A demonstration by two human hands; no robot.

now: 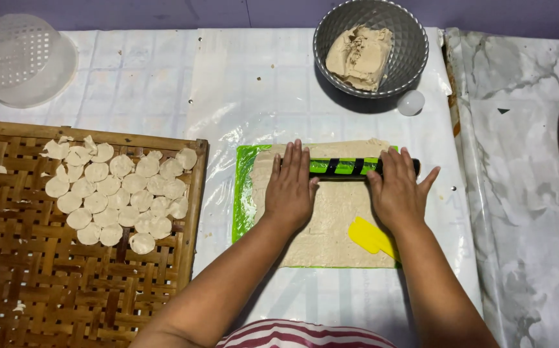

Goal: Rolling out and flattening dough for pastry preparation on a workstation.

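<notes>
A thin sheet of pale dough lies spread over a green mat in the middle. Across its far part rests a green and black rolling pin. My left hand presses flat on the pin's left end, fingers stretched forward. My right hand lies palm down on the pin's right end, thumb spread out. A small yellow scraper sits on the dough just under my right wrist.
A woven bamboo tray at the left holds several round dough discs. A grey bowl with a dough lump stands at the back, a small white ball beside it. A white perforated basket sits far left.
</notes>
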